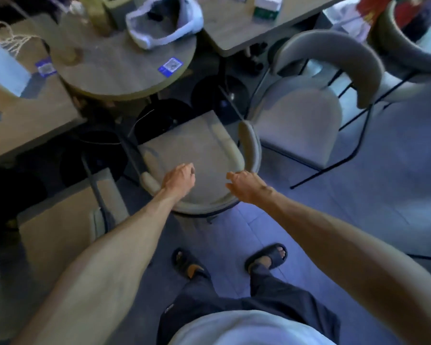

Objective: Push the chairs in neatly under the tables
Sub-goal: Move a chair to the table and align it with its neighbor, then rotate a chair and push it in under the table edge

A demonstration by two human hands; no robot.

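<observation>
Both arms out, we lean over a beige chair (192,145) standing on the floor just short of the round table (125,68), its seat pointing at the table's dark base. Our left hand (179,178) hangs loosely curled over the backrest; motion blur hides any grip. Our right hand (241,185) is spread open at the backrest's right curve. A second chair (301,115) stands nearby, right.
</observation>
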